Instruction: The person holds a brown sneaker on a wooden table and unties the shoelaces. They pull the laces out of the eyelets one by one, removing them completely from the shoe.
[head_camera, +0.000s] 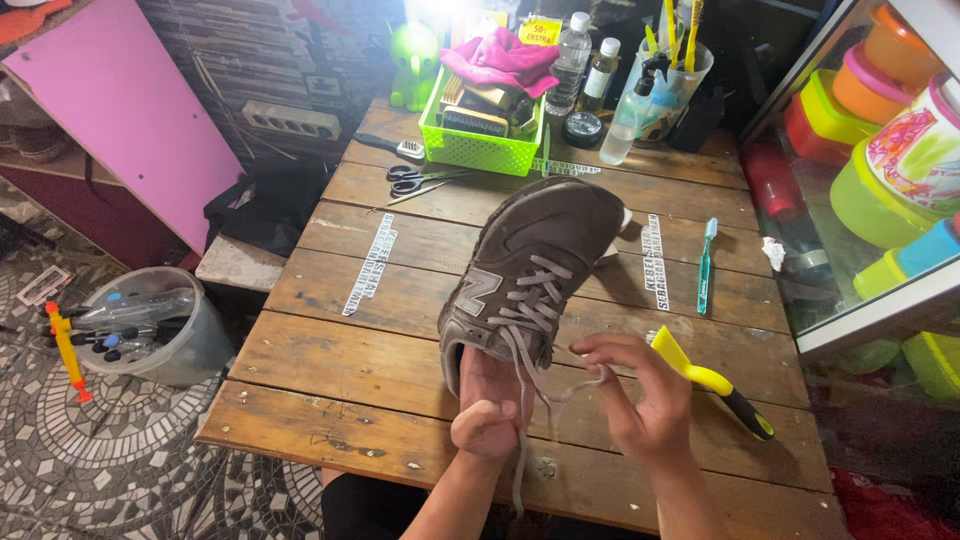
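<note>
Shoe (530, 265) first: it is a dusty brown sneaker, and I hold it up over the wooden table (330, 350) with its toe pointing away from me. My left hand (487, 405) is tucked into the opening of the shoe at the heel end, and my fingers are curled shut around that part, so the shoe sits on my hand. A grey lace (525, 400) comes out of the shoe and hangs down past my left wrist. My right hand (640, 395) is just beside the shoe, and my thumb and fingers are pinched together on the loose end of the lace, which runs from the shoe across to my fingertips.

Just past my right hand a yellow brush with a black handle (712, 383) lies on the table. Farther off, a teal toothbrush (705, 265) lies flat near the right edge. Scissors (412, 181) rest on the boards beyond the shoe. Behind them stands a bright green basket (480, 150) with a pink cloth (500, 58) on top. Beside the basket stand clear bottles (572, 48) and a small spray bottle (630, 115). Long white stickers (370, 265) are stuck on the boards.

On the tiled floor to my left sits a clear bucket (155, 325) with tools in it. A glass cabinet (870, 170) with bright plastic tubs stands at my right.
</note>
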